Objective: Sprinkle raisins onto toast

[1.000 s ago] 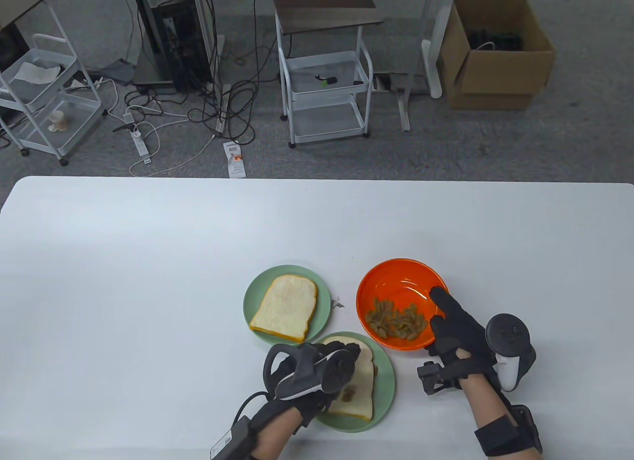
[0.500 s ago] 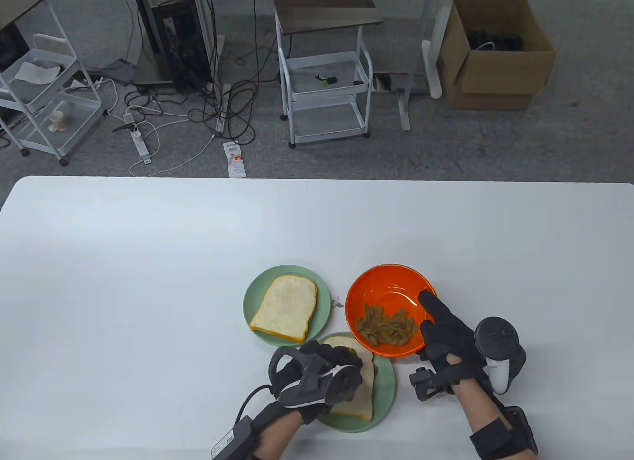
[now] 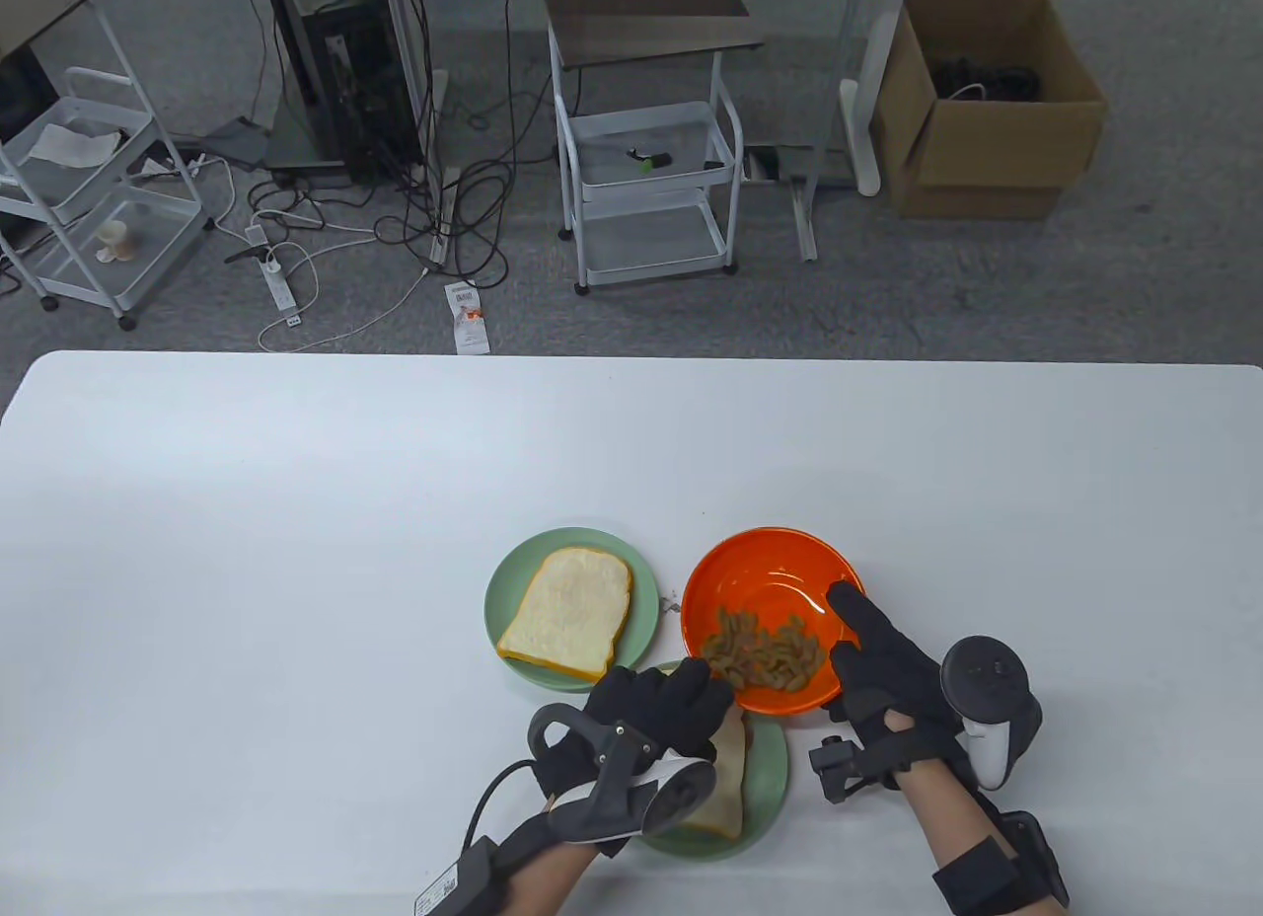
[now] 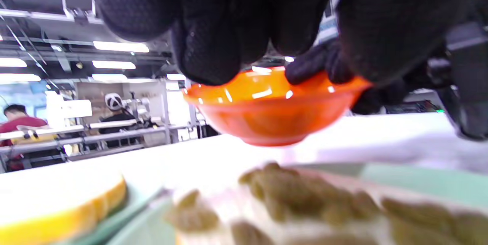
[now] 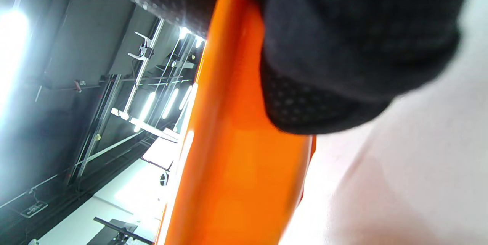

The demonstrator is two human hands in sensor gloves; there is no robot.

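An orange bowl holds a heap of raisins. My right hand grips its right rim, thumb inside; the bowl's wall fills the right wrist view. My left hand reaches with fingers stretched out to the bowl's near-left rim, empty as far as I see. It hides most of the near toast on a green plate; several raisins lie on that toast. A plain toast lies on the far green plate. In the left wrist view the bowl stands just ahead.
The two plates and the bowl crowd together near the table's front edge. A few crumbs lie between the far plate and the bowl. The white table stretches wide to the left, right and back.
My right hand has pulled the bowl left, toward the near plate. My left hand has moved from over the near toast forward to the bowl's rim.
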